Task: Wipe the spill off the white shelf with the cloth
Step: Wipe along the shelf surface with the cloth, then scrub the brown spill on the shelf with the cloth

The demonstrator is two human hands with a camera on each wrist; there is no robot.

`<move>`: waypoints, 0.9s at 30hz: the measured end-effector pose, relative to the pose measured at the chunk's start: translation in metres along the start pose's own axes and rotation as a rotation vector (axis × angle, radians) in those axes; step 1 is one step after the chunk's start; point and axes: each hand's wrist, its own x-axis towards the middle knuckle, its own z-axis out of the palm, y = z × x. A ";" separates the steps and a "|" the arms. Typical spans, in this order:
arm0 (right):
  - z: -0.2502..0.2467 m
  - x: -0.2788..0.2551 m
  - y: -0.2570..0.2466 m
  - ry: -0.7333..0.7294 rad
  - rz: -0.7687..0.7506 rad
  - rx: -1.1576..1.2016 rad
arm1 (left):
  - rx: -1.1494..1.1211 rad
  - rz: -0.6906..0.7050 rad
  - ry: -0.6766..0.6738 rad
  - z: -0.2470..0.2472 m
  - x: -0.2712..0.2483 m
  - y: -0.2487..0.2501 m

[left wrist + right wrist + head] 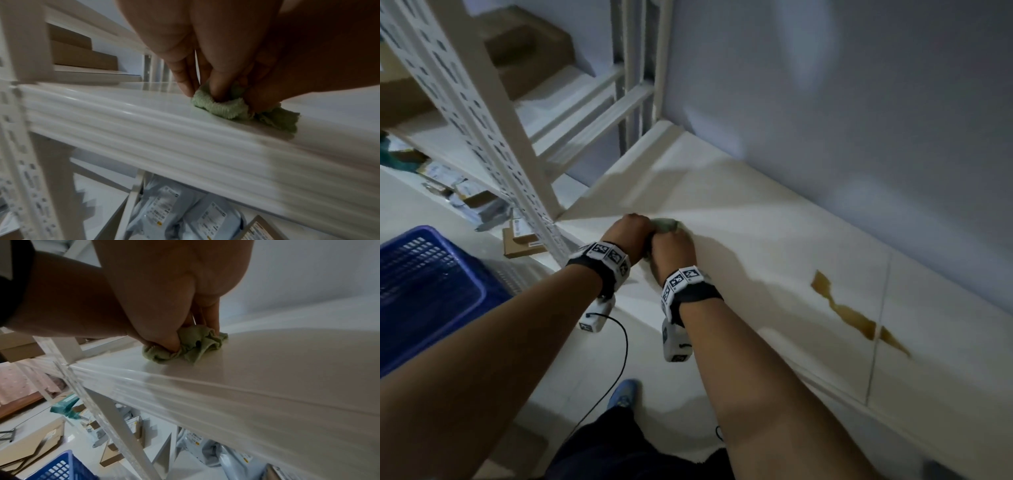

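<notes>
White shelf (774,246) with cloth (226,108) and brown spill (856,313)

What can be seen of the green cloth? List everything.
The green cloth is pale green, with a fuzzy, terry-like pile. It is bunched into a crumpled wad, not spread flat, and rests on the white shelf near its left end, apart from the brown spill farther right. The left hand and right hand both grip it, fingers digging into its folds. From the head view only a sliver shows between the hands.

Pale green cloth (226,107), white shelf (756,222), amber-brown spill (856,311), blue lattice basket (424,281)
</notes>
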 end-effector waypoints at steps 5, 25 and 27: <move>-0.012 -0.048 0.063 -0.058 0.079 0.015 | -0.002 0.044 -0.041 0.026 0.002 0.076; -0.006 -0.281 0.285 0.023 0.153 0.056 | 0.113 0.101 -0.095 0.142 -0.085 0.360; -0.003 -0.288 0.290 -0.009 0.161 0.065 | 0.130 0.097 -0.123 0.144 -0.087 0.369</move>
